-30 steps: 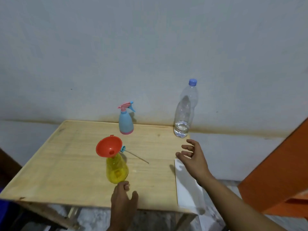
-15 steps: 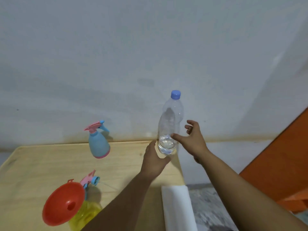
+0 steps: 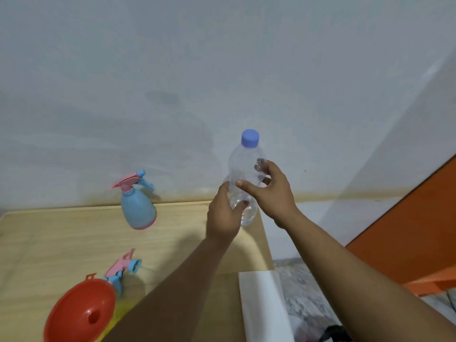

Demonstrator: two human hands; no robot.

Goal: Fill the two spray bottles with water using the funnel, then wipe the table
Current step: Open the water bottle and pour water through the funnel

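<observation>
A clear water bottle (image 3: 243, 164) with a blue cap and a little water stands at the table's far right corner. My left hand (image 3: 223, 215) grips its lower part and my right hand (image 3: 270, 191) wraps around its middle. A blue spray bottle (image 3: 138, 208) with a pink trigger head stands by the wall. At the bottom left a red funnel (image 3: 81, 312) sits in the yellow spray bottle (image 3: 112, 328), which is mostly hidden. A loose pink and blue spray head (image 3: 123, 267) lies beside the funnel.
The wooden table (image 3: 61, 243) stands against a pale wall. A white cloth (image 3: 264, 304) lies on the table's right edge. An orange panel (image 3: 419, 225) stands to the right.
My left hand left the yellow bottle and reached the water bottle. Both hands closed on the water bottle. The view has tilted upward and rightward.
</observation>
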